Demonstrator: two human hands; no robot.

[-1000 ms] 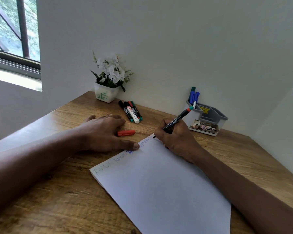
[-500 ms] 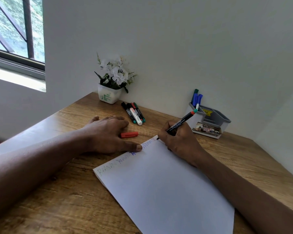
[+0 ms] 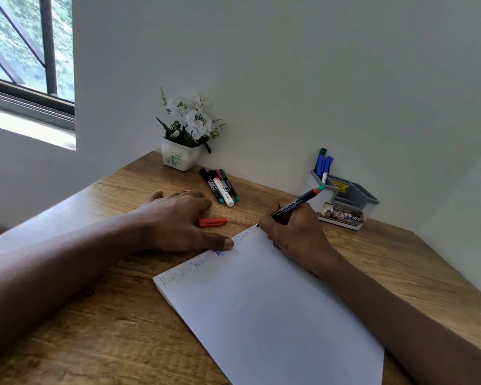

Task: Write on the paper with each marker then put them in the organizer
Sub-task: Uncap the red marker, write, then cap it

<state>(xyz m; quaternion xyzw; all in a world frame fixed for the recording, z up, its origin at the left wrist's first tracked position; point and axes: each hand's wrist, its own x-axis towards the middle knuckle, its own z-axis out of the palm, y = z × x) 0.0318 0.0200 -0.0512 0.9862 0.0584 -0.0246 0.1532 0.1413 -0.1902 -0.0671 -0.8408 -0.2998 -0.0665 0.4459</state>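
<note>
Head view, one paper (image 3: 261, 307), one organizer (image 3: 357, 195)

Brown wood-grain table (image 3: 400, 273) bears a white paper sheet (image 3: 261, 315) touching the left hand's (image 3: 175, 220) thumb, an orange-red marker cap (image 3: 213, 222) just beside its fingers (image 3: 200, 200), loose markers (image 3: 220, 187) beyond them, and a grey plastic organizer (image 3: 353, 195) past the right hand's (image 3: 295, 234) fingers.

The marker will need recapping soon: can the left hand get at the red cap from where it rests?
Probably yes. The red cap lies uncovered on the desk, right beside the left hand. That hand holds nothing and only presses the edge of the paper.
</note>
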